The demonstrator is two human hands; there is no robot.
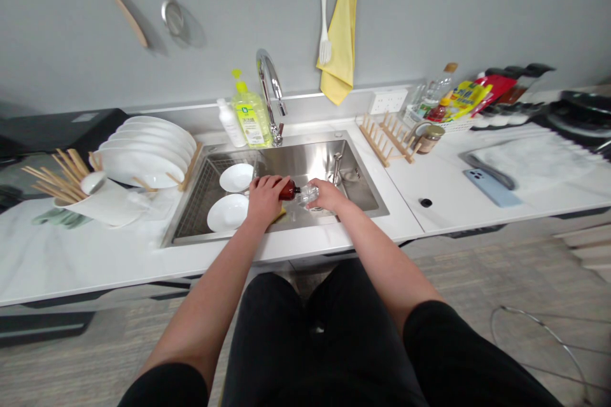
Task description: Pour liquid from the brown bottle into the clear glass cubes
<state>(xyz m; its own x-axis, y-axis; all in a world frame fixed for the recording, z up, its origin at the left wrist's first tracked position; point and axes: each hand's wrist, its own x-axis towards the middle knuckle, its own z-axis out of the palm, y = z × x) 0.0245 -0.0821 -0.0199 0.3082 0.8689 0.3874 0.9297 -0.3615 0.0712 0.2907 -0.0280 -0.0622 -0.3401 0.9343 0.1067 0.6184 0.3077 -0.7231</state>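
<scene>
Over the steel sink (370,187), my left hand (265,198) is wrapped round a dark reddish-brown bottle (289,189). The bottle lies tipped on its side, its narrow dark neck pointing right. My right hand (327,196) grips a small clear glass vessel (308,194), its near end at the bottle's neck; whether the two touch I cannot tell. Part of something yellow (280,213), perhaps a sponge or cloth, shows below my left hand. Left of that hand, two white bowls (228,212) sit in a wire basket (191,203) within the sink.
A chrome faucet (270,82) rises behind the sink, beside a green-yellow soap bottle (251,116). White plates (143,151) and a chopstick holder (102,203) stand left. To the right are a wooden rack (389,138), a jar (430,138), a small black cap (426,202) and a phone (494,188).
</scene>
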